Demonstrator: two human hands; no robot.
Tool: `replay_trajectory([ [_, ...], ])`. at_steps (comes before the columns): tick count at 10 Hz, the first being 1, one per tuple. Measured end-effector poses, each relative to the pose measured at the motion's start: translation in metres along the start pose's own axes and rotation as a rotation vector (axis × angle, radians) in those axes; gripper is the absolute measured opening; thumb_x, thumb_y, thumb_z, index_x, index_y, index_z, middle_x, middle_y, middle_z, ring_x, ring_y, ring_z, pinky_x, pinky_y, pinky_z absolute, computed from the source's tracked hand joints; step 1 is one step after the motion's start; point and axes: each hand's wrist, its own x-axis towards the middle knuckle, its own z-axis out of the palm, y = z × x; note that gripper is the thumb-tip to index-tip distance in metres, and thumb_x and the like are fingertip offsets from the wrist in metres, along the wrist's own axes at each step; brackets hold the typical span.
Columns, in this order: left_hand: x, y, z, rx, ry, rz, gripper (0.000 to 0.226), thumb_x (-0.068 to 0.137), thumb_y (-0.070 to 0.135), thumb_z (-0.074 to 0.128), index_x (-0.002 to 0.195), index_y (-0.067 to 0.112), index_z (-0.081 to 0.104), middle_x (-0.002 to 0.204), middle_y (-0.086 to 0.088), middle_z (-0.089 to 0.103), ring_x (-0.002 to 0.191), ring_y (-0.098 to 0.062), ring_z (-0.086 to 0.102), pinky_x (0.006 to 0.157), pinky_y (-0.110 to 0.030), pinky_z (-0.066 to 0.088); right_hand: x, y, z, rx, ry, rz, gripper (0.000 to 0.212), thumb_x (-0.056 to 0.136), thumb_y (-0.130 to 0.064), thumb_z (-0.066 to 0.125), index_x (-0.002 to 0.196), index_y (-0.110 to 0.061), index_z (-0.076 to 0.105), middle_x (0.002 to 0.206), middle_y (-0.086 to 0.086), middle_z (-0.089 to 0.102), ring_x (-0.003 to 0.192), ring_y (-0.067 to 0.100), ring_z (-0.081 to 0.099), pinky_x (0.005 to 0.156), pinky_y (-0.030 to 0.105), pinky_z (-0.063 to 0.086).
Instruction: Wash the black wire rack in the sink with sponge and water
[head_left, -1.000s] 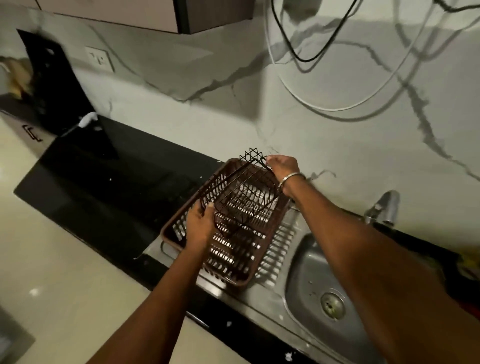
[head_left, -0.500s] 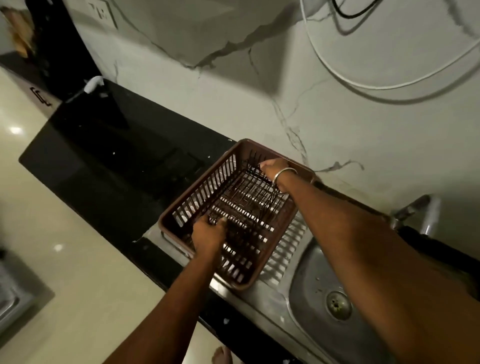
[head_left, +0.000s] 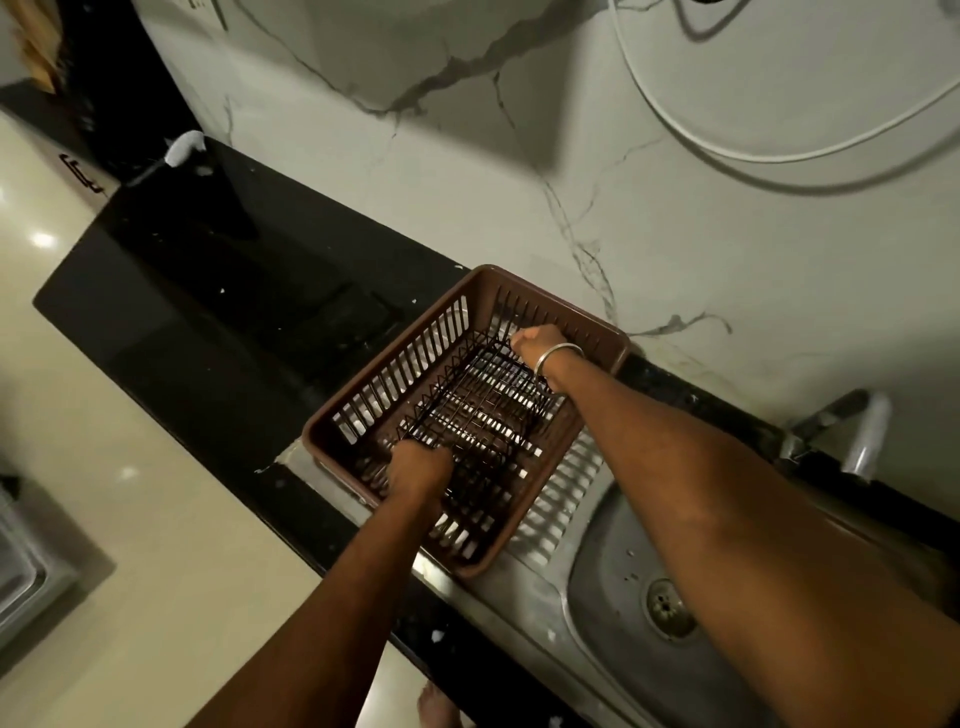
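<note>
Steel sink basin (head_left: 608, 561) with drain (head_left: 670, 608) just right of brown slotted basket (head_left: 332, 423). Basket sits on steel drainboard (head_left: 498, 592), not in basin. Left grip (head_left: 421, 467) at basket's near end, fingers curled round near edge of black wire rack (head_left: 483, 400). Rack lies inside basket. Right grip (head_left: 537, 345) at basket's far end, clenched on rack's far edge; silver bangle (head_left: 558, 356) on wrist. Black bench (head_left: 208, 312) left of basket. Tap (head_left: 852, 431) right of basket, beyond basin. Veined marble wall (head_left: 675, 260) behind basket, white cable (head_left: 727, 153) looping across it.
</note>
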Motion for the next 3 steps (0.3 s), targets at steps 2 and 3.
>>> replay_trajectory([
  [2,-0.007,0.002,0.000,-0.231,0.010,-0.031,0.049,0.099,0.011,0.067,0.142,-0.005,0.049,0.089,-0.009,0.059,0.069,-0.018,0.054,0.055,-0.032,0.047,-0.002,0.002,-0.004,0.048,0.005,-0.008,0.013,0.100,-0.020,0.067,0.099,-0.020,0.080,0.111,0.007,0.077,0.108,0.026,0.070,0.100,0.040,0.057],
  [3,-0.018,0.009,0.002,-0.263,0.077,0.014,0.081,0.097,0.014,0.074,0.161,0.008,0.024,0.113,-0.010,0.058,0.077,-0.014,0.055,0.061,-0.030,0.051,-0.002,-0.002,-0.003,0.048,0.029,-0.071,0.014,0.098,-0.015,0.067,0.102,-0.019,0.081,0.112,0.006,0.078,0.108,0.023,0.070,0.101,0.038,0.057],
])
